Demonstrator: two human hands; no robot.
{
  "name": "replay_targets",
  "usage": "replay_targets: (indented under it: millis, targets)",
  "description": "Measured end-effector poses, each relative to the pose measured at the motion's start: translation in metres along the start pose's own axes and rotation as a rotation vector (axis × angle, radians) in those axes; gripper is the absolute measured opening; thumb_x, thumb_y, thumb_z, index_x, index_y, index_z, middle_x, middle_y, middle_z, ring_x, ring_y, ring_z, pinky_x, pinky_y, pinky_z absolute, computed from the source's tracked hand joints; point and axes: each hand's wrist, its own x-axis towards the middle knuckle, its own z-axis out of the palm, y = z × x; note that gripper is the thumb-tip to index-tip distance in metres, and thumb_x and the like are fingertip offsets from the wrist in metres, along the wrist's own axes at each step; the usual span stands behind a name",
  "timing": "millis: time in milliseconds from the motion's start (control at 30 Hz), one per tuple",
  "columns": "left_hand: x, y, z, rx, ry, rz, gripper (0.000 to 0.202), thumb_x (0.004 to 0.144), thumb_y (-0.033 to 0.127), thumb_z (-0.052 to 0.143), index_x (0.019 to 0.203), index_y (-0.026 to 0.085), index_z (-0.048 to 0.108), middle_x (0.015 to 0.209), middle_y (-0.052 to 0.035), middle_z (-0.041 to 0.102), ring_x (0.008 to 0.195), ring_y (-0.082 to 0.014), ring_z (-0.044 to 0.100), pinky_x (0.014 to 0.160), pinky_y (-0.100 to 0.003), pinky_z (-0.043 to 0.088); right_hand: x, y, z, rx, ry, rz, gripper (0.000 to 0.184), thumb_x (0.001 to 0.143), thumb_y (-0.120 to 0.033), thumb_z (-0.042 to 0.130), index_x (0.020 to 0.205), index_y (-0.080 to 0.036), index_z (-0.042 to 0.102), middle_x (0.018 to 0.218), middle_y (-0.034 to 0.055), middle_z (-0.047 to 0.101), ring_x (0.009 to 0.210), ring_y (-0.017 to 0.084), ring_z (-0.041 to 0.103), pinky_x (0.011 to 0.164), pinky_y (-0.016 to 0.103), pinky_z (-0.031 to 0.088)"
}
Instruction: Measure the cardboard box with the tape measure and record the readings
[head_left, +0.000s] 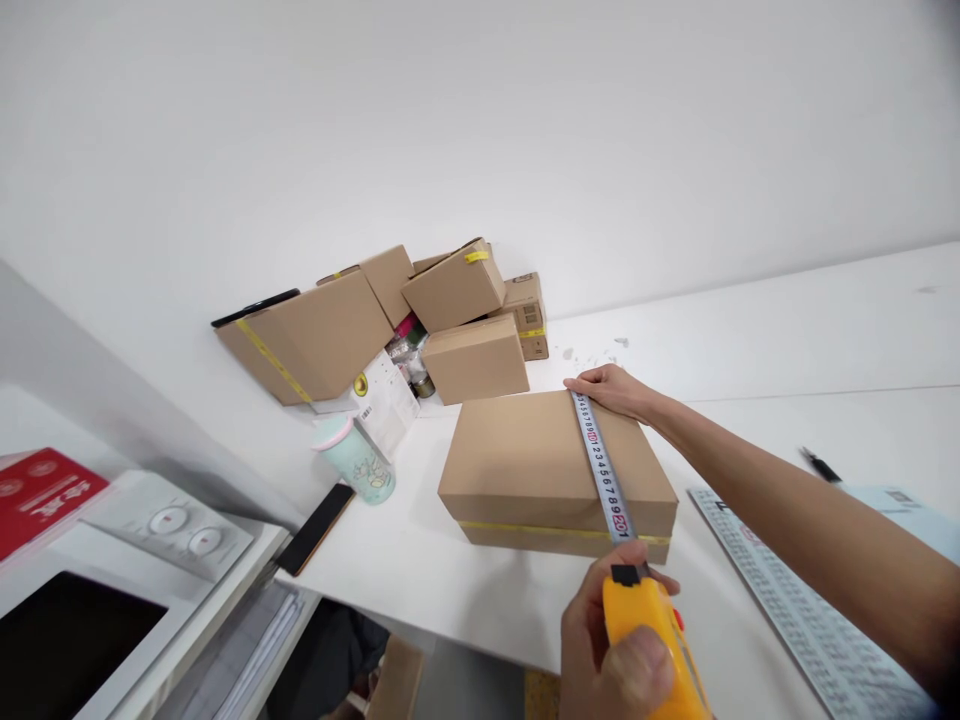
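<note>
A closed brown cardboard box [517,455] with yellow tape along its side lies on the white table [420,580]. My left hand [587,635] grips a yellow tape measure [651,610] in front of the box's near edge, thumb on the case. Its metal blade [600,465] is drawn out across the box top, numbers facing up, toward the right part of the box. At the far edge, my right hand [613,388] pinches the blade's end, with its fingers closed. The blade's tip is hidden by those fingers.
Several cardboard boxes [472,362] are stacked against the wall. A mint tumbler [360,465] and a dark flat object [315,530] sit left, near a white microwave [150,560]. On the right are a printed sheet [810,600] and a black pen [821,465].
</note>
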Motion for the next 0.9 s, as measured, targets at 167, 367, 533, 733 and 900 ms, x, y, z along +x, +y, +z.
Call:
replay_targets:
  millis: [167, 367, 533, 733, 900]
  targets:
    - [0.004, 0.001, -0.010, 0.023, -0.066, 0.006, 0.081, 0.058, 0.062, 0.088, 0.126, 0.024, 0.069, 0.119, -0.0150, 0.062, 0.099, -0.0322, 0.068, 0.070, -0.039, 0.064, -0.001, -0.002, 0.001, 0.018, 0.049, -0.013, 0.060, 0.072, -0.074, 0.072, 0.055, -0.020, 0.051, 0.057, 0.0002, 0.054, 0.058, 0.015, 0.050, 0.055, 0.029, 0.040]
    - [-0.017, 0.034, -0.074, 0.182, -0.073, 0.117, 0.084, 0.060, 0.060, 0.090, 0.136, 0.034, 0.064, 0.136, -0.0133, 0.059, 0.060, -0.0196, 0.070, 0.049, -0.034, 0.059, -0.028, 0.008, -0.017, 0.143, 0.368, -0.068, 0.065, 0.094, -0.074, 0.041, 0.107, -0.018, 0.072, 0.109, 0.0135, 0.073, 0.099, 0.025, 0.066, 0.084, 0.034, 0.053]
    - [-0.035, 0.058, -0.115, 0.473, 0.502, 0.757, 0.085, 0.066, 0.065, 0.083, 0.136, 0.021, 0.063, 0.132, -0.0160, 0.066, 0.112, -0.0356, 0.067, 0.078, -0.033, 0.058, -0.098, 0.028, -0.028, 0.103, 0.331, -0.012, 0.061, 0.093, -0.075, 0.044, 0.112, -0.025, 0.073, 0.099, 0.0100, 0.074, 0.093, 0.028, 0.068, 0.085, 0.042, 0.056]
    - [-0.006, 0.063, -0.148, 0.420, 0.567, 0.718, 0.078, 0.062, 0.059, 0.085, 0.126, 0.019, 0.069, 0.126, -0.0139, 0.070, 0.115, -0.0314, 0.063, 0.082, -0.030, 0.054, -0.163, 0.054, -0.019, 0.062, 0.155, 0.042, 0.062, 0.097, -0.072, 0.037, 0.139, -0.033, 0.060, 0.098, 0.0073, 0.075, 0.094, 0.029, 0.069, 0.087, 0.046, 0.057]
    - [0.009, 0.061, -0.153, 0.329, 0.501, 0.657, 0.063, 0.072, 0.061, 0.076, 0.121, 0.020, 0.072, 0.117, -0.0117, 0.073, 0.101, -0.0257, 0.066, 0.079, -0.030, 0.053, -0.178, 0.064, -0.004, 0.005, 0.060, -0.113, 0.069, 0.097, -0.065, 0.045, 0.160, -0.038, 0.034, 0.112, 0.0071, 0.073, 0.100, 0.027, 0.070, 0.090, 0.044, 0.056]
